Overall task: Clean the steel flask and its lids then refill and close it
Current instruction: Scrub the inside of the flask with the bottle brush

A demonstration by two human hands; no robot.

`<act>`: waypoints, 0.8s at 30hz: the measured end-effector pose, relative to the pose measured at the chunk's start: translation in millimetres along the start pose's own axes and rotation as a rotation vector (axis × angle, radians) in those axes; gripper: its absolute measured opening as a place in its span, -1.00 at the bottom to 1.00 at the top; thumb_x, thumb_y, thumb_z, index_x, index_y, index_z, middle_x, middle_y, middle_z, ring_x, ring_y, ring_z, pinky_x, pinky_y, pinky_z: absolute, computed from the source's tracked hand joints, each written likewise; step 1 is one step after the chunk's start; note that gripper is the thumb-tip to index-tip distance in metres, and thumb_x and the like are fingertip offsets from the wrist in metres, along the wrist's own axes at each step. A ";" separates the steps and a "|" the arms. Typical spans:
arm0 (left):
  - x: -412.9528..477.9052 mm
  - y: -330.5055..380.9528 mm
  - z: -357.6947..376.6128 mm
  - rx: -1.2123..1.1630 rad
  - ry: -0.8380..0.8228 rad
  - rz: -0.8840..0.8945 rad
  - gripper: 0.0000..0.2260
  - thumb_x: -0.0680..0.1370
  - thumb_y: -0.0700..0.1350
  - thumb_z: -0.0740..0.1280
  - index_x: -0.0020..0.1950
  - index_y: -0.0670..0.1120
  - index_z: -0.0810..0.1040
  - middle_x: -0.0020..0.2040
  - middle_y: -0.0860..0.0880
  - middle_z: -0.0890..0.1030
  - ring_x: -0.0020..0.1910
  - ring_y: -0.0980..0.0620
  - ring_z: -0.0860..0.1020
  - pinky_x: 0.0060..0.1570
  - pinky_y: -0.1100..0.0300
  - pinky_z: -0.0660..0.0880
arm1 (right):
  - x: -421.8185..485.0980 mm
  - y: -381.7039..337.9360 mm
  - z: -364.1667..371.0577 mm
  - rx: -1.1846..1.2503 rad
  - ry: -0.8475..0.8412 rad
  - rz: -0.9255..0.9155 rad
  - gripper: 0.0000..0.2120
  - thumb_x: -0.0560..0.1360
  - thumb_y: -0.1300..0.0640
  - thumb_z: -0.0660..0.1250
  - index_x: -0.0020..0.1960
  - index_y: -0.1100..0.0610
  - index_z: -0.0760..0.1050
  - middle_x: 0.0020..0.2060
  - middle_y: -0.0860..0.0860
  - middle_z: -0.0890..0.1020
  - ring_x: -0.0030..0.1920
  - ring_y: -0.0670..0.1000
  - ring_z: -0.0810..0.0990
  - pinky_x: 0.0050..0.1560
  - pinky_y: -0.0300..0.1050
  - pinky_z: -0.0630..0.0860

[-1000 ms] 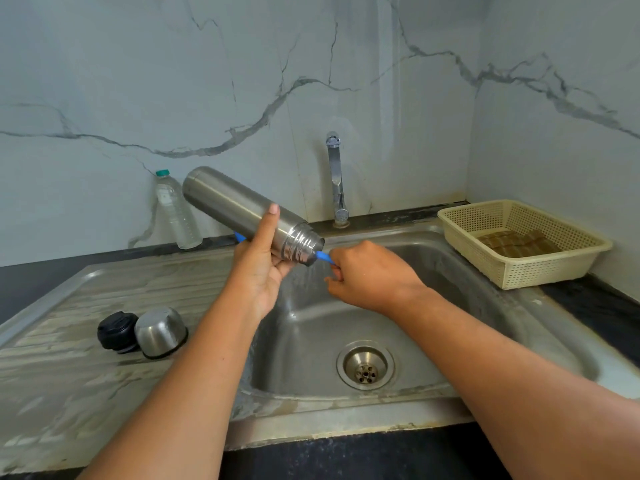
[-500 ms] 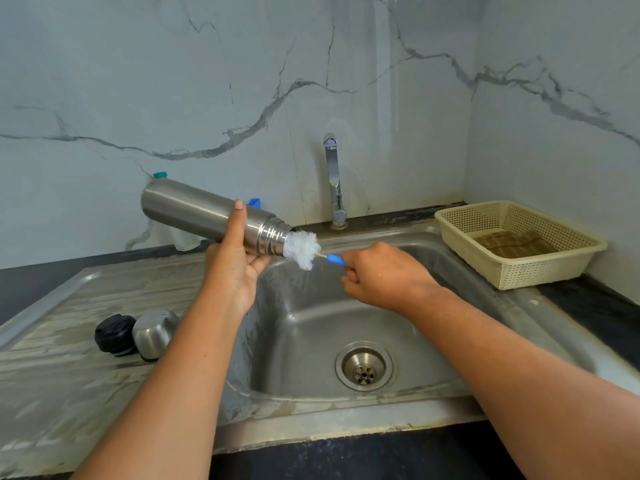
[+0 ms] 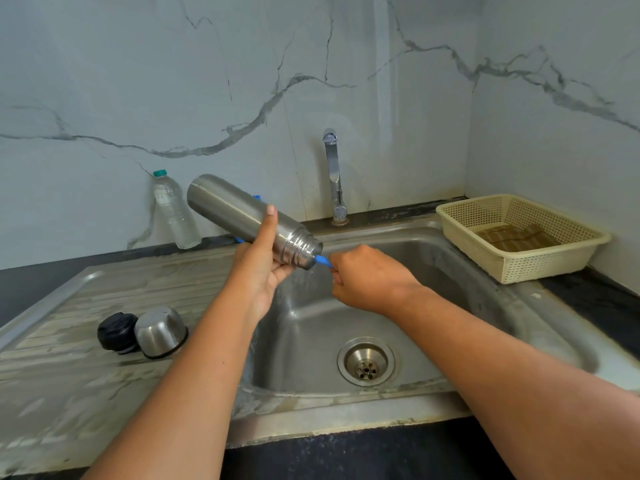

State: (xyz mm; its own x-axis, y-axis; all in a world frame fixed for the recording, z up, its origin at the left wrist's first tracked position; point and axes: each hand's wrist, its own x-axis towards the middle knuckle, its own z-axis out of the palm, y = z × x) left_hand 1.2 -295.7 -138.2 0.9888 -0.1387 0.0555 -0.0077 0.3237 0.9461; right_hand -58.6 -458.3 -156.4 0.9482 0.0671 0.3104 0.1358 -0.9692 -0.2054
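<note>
My left hand (image 3: 258, 268) grips the steel flask (image 3: 239, 216), which is tilted with its open mouth pointing down and right over the sink basin (image 3: 433, 327). My right hand (image 3: 367, 278) holds the blue handle of a bottle brush (image 3: 322, 261); the bristle head is hidden inside the flask mouth. A thin spray of water falls below the mouth. On the draining board (image 3: 69, 344) to the left lie the black inner lid (image 3: 117, 332) and the steel cup lid (image 3: 160, 332), side by side.
A tap (image 3: 333, 174) stands behind the basin, with the drain (image 3: 366, 362) at the basin floor. A clear plastic bottle (image 3: 173, 209) with a green cap leans at the wall. A cream plastic basket (image 3: 519, 237) holding a brown cloth sits at the right.
Half a second ago the white bristle head was outside the flask mouth; now it is pushed back inside. The flask has tilted mouth-down and shifted right.
</note>
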 end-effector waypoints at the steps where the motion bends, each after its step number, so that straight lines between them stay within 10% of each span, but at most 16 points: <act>1: -1.0 0.8 1.7 -0.018 -0.038 -0.017 -0.57 0.59 0.17 0.40 0.27 -0.12 0.53 0.11 -0.12 0.74 0.07 -0.03 0.73 0.13 -0.01 0.66 | 0.0 4.3 0.1 0.039 -0.002 0.033 -0.82 0.57 0.15 0.22 -0.19 0.03 0.32 -0.30 -0.01 0.44 -0.28 0.08 0.49 -0.30 -0.08 0.40; 12: 9.5 -3.1 -12.3 -0.210 -0.270 -0.010 -0.72 0.54 -0.04 0.46 0.20 -0.08 0.55 0.14 -0.13 0.66 0.18 -0.05 0.65 0.19 0.07 0.63 | -3.1 11.2 4.5 0.669 -0.019 0.163 -0.64 0.44 0.25 0.40 -0.36 0.04 0.25 -0.51 -0.12 0.32 -0.52 -0.13 0.28 -0.38 -0.27 0.34; 24: 11.5 -0.7 -13.5 -0.170 -0.029 0.030 -0.34 0.39 0.11 0.57 0.40 -0.16 0.51 0.25 -0.19 0.68 0.19 -0.08 0.69 0.04 0.07 0.67 | -4.5 5.0 -9.2 0.075 -0.051 0.025 -0.73 0.55 0.18 0.23 -0.29 0.01 0.27 -0.33 0.00 0.44 -0.32 0.06 0.42 -0.35 -0.09 0.34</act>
State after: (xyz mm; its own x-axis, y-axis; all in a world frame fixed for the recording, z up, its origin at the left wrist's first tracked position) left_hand 14.6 -284.9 -142.5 0.9838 -0.1527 0.0939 -0.0090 0.4811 0.8766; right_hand -64.8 -465.6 -150.3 0.9649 0.0566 0.2565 0.1308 -0.9504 -0.2822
